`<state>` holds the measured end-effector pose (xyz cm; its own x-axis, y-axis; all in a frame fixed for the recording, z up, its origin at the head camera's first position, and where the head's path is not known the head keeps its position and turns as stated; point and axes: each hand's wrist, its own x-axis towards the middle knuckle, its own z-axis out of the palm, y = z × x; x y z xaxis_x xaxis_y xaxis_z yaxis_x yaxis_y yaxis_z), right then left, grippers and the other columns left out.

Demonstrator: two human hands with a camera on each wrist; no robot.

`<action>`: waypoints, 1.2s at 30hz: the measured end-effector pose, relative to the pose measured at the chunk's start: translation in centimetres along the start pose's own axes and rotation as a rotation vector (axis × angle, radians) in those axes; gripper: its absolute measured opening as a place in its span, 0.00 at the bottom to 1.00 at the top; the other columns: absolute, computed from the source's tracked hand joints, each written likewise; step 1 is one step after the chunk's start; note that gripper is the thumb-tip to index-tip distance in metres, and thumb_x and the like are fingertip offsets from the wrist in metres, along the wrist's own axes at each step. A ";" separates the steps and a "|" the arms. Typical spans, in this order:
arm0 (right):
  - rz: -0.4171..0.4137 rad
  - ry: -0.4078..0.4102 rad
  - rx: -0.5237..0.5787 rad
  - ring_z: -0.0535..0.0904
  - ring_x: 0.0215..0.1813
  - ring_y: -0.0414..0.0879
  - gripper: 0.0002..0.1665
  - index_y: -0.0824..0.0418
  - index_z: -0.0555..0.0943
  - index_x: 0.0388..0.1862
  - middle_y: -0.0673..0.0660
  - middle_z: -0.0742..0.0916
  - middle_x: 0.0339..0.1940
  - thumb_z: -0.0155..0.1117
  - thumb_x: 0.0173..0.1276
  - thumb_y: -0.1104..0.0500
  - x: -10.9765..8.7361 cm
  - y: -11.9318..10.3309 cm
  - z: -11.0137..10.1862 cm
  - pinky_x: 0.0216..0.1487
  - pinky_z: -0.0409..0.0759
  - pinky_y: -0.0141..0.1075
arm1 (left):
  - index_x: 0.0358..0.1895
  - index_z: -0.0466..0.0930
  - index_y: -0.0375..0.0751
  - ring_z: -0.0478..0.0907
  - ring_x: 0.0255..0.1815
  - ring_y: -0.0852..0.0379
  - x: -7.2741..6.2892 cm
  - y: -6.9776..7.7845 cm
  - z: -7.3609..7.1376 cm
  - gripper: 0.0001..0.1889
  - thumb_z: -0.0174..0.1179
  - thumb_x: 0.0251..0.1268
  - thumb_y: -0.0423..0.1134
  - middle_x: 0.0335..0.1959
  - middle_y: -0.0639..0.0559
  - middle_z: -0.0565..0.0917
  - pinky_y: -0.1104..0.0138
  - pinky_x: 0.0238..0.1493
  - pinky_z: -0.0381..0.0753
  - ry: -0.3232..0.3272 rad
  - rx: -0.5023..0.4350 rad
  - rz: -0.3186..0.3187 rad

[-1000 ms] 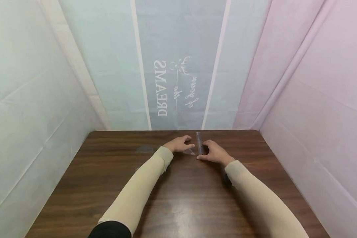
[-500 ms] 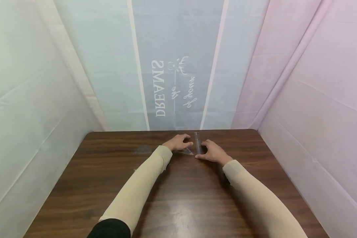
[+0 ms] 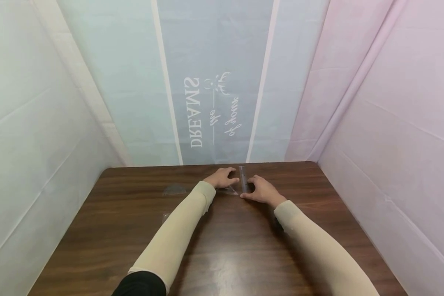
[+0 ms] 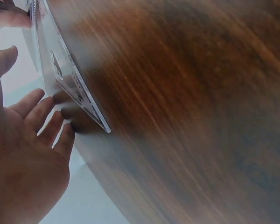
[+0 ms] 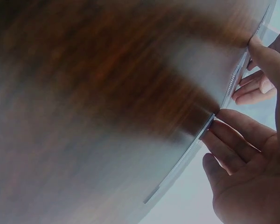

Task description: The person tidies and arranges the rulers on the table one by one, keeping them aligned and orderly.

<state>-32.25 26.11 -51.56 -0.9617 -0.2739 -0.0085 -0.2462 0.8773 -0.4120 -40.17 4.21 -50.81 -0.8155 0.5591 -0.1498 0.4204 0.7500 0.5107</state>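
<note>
A clear ruler (image 3: 243,179) lies near the table's far edge, pointing away from me. My right hand (image 3: 263,190) is at its right side, with thumb and fingertips touching its edge; in the right wrist view the fingers (image 5: 231,144) look mostly straight. To the ruler's left my left hand (image 3: 220,178) has its fingers spread and loosely bent, with nothing between them. Partly under that hand is a clear set square (image 3: 230,190). In the left wrist view the set square (image 4: 79,88) is beside the left fingertips; whether they touch it I cannot tell.
A clear protractor (image 3: 174,189) lies farther left on the brown wooden table (image 3: 222,246). Another clear flat piece (image 3: 165,216) shows beside my left sleeve, which hides most of it. Pale cloth walls (image 3: 385,123) stand behind the table and at both sides.
The head view has shifted slightly. My hands, the ruler and the set square have hardly moved relative to the table, and a little more of the piece beside my left sleeve now shows.
</note>
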 end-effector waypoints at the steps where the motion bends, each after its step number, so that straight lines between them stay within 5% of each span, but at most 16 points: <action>1: 0.002 0.000 0.000 0.83 0.53 0.52 0.45 0.68 0.81 0.69 0.62 0.84 0.59 0.79 0.67 0.36 0.0 0.0 0.0 0.59 0.84 0.52 | 0.85 0.62 0.44 0.57 0.86 0.43 0.2 -0.1 0.1 0.36 0.53 0.85 0.59 0.83 0.43 0.66 0.49 0.82 0.62 0.000 0.003 -0.002; 8: 0.005 0.002 -0.009 0.84 0.54 0.53 0.46 0.68 0.81 0.70 0.62 0.83 0.59 0.78 0.67 0.36 0.1 0.0 0.0 0.60 0.83 0.53 | 0.85 0.63 0.47 0.60 0.83 0.45 1.2 -0.3 0.5 0.35 0.53 0.85 0.58 0.82 0.46 0.69 0.51 0.80 0.65 0.034 0.046 -0.021; 21: 0.023 0.017 -0.020 0.84 0.54 0.55 0.44 0.67 0.82 0.68 0.62 0.84 0.59 0.78 0.68 0.36 -0.2 -0.2 0.2 0.59 0.83 0.55 | 0.87 0.59 0.49 0.60 0.82 0.45 1.7 -0.1 0.3 0.36 0.53 0.85 0.59 0.85 0.48 0.65 0.49 0.80 0.65 0.001 0.025 -0.053; 36: -0.004 0.028 -0.040 0.82 0.55 0.54 0.40 0.67 0.83 0.68 0.62 0.83 0.60 0.77 0.71 0.39 -0.5 0.0 0.4 0.60 0.83 0.54 | 0.86 0.60 0.47 0.62 0.80 0.40 1.8 -0.3 1.3 0.34 0.51 0.86 0.57 0.84 0.44 0.64 0.46 0.82 0.58 0.078 0.174 -0.015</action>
<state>-31.69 26.11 -51.93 -0.9636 -0.2668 0.0187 -0.2541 0.8915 -0.3750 -41.23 5.46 -52.35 -0.8475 0.5237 -0.0865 0.4652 0.8113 0.3540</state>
